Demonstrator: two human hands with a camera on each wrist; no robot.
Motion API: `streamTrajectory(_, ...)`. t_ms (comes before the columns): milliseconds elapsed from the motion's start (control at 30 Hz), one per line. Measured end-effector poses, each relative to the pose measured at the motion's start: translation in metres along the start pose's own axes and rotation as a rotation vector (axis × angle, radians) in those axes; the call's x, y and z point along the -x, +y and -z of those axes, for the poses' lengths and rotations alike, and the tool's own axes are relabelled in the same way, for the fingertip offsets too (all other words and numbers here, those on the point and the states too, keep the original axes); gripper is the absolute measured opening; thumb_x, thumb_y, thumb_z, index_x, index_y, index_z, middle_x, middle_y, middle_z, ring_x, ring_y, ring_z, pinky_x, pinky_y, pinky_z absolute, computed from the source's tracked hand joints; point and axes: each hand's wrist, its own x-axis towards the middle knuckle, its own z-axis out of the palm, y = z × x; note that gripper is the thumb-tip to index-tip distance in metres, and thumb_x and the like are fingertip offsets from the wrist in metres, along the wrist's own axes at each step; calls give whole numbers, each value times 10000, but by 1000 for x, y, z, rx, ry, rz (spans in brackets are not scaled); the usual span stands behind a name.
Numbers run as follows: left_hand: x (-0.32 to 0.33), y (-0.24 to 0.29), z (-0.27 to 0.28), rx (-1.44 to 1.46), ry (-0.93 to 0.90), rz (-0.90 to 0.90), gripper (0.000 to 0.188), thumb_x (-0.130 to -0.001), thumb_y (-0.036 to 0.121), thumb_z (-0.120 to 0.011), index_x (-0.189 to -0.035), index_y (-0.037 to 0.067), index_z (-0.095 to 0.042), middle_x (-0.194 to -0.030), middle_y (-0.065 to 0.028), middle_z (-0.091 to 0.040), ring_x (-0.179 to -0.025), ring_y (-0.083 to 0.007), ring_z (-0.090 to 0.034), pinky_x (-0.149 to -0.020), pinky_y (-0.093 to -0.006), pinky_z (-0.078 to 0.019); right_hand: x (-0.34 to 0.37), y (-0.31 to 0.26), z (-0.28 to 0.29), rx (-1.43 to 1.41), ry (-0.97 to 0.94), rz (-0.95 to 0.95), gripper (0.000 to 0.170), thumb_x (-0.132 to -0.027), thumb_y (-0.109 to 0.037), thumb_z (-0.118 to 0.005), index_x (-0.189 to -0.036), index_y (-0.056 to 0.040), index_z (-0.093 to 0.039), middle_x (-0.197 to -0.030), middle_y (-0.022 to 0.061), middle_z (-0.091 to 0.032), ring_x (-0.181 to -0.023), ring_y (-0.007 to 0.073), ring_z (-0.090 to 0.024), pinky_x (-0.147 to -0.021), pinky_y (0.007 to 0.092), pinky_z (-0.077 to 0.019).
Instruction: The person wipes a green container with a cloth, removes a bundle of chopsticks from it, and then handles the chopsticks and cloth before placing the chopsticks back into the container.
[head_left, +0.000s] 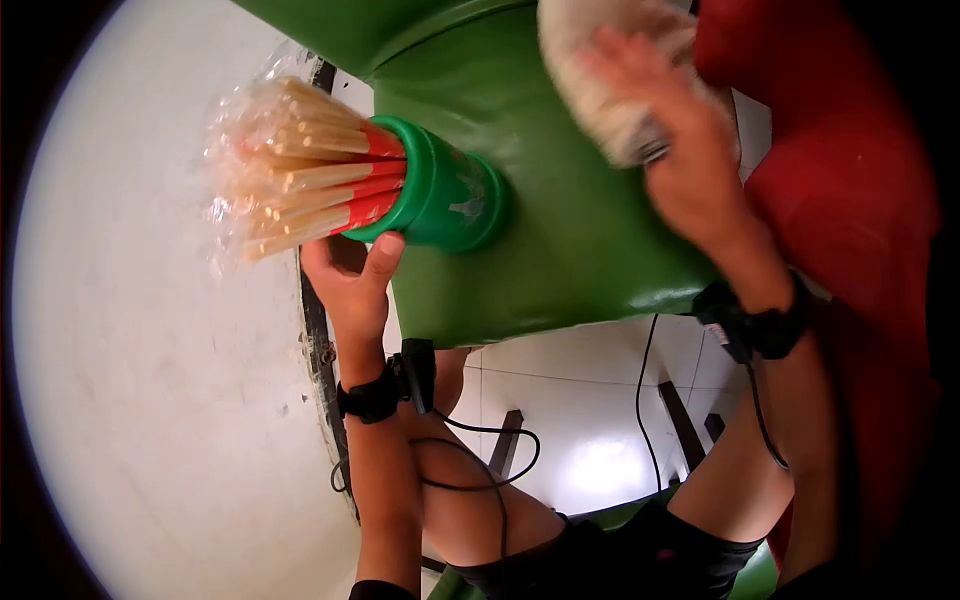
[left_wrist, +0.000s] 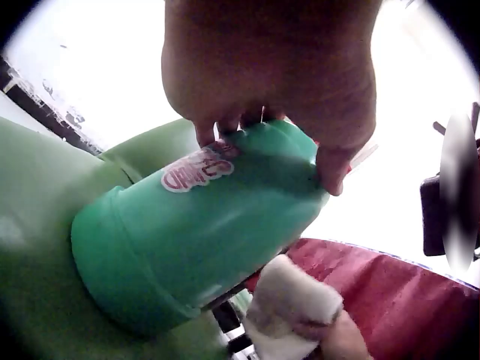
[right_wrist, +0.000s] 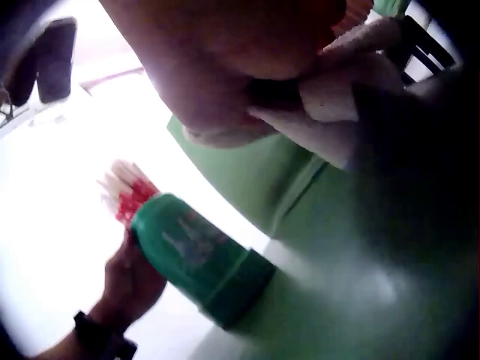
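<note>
A green plastic cup (head_left: 455,195) stands on the green seat, packed with wooden chopsticks (head_left: 335,175). Clear plastic film covers their pale ends, and red bands show near the rim. My left hand (head_left: 350,290) grips the cup by its rim, thumb on one side and fingers round the other, as the left wrist view shows. A printed sticker (left_wrist: 199,171) is on the cup's wall. Away to the right, my right hand (head_left: 690,160) holds a whitish cloth (head_left: 580,75), bunched and blurred in the head view. The cloth is apart from the cup.
The green padded chair seat (head_left: 560,260) and its backrest (head_left: 310,25) lie ahead. Red fabric (head_left: 830,190) hangs along the right, a white wall (head_left: 150,300) along the left. Black cables (head_left: 500,485) run from the wrist cameras over my legs.
</note>
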Motion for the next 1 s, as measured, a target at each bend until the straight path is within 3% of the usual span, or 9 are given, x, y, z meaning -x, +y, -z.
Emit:
streamTrajectory(133,-1,-1,1,-11,41,-11,611,-816,298,-757,-1249,-41,-491,-1205,-96,-578,-1095,-195,-540,-981,-350,-394,26,-9,-32,337,-222,-72,610,-708,123,-502,-1294,-45,-537,-1279,205,-564,-1293,372,-434,-1123,473,-249)
streamTrajectory(233,3,-2,2,-33,59,-45,610,-815,307,-758,-1240,-45,-498,-1201,-99,-577,-1091,-196,-540,-980,-351,-395,21,-20,-39,-159,-100,-284,558,-734,73,-553,-1283,-20,-538,-1227,217,-591,-1267,353,-470,-1102,431,-298)
streamTrajectory(333,2,3,-7,-21,74,-40,611,-816,307,-758,-1239,-48,-498,-1194,-105,-577,-1091,-199,-540,-979,-350,-396,10,-54,-34,-1032,-123,-874,525,-752,20,-606,-1272,-2,-539,-1209,194,-611,-1268,315,-482,-1095,382,-310)
streamTrajectory(400,-2,6,-12,-58,105,-57,603,-818,293,-758,-1238,-51,-496,-1190,-109,-578,-1092,-202,-540,-979,-349,-396,16,-72,-42,-1168,-141,-862,541,-769,4,-613,-1301,-7,-516,-1293,167,-568,-1312,284,-437,-1104,358,-294)
streamTrajectory(533,0,14,-24,-134,232,-78,606,-770,200,-801,-1226,-56,-496,-1203,-130,-564,-1112,-224,-527,-1003,-354,-370,18,-91,-62,-786,-55,-203,672,-793,48,-545,-1434,-74,-383,-1515,122,-329,-1414,315,-274,-1144,404,-223)
streamTrajectory(767,-2,25,-24,-220,248,13,602,-748,159,-819,-1213,-59,-505,-1209,-137,-561,-1136,-233,-520,-1023,-356,-357,31,-72,-75,63,-154,-20,610,-807,-13,-502,-1410,-49,-418,-1451,114,-414,-1272,345,-443,-1096,458,-317)
streamTrajectory(867,-4,16,-22,-308,230,-108,485,-849,143,-711,-1232,-63,-497,-1183,-131,-583,-1090,-206,-551,-981,-339,-402,31,-65,-78,270,-186,-36,578,-795,58,-484,-1370,5,-447,-1401,206,-441,-1272,340,-455,-1088,464,-325)
streamTrajectory(967,-4,21,-14,-197,157,-66,461,-870,139,-677,-1240,-68,-494,-1181,-134,-588,-1091,-203,-551,-978,-335,-402,18,-58,-64,362,-169,-5,465,-813,-81,-557,-1269,9,-538,-1279,162,-560,-1070,331,-590,-970,432,-441)
streamTrajectory(1000,-4,21,-12,-210,152,-78,455,-883,143,-661,-1246,-70,-489,-1188,-134,-585,-1087,-200,-552,-980,-336,-399,6,-55,-53,134,-244,-233,442,-826,-49,-545,-1262,24,-528,-1256,162,-574,-1047,317,-603,-956,420,-457)
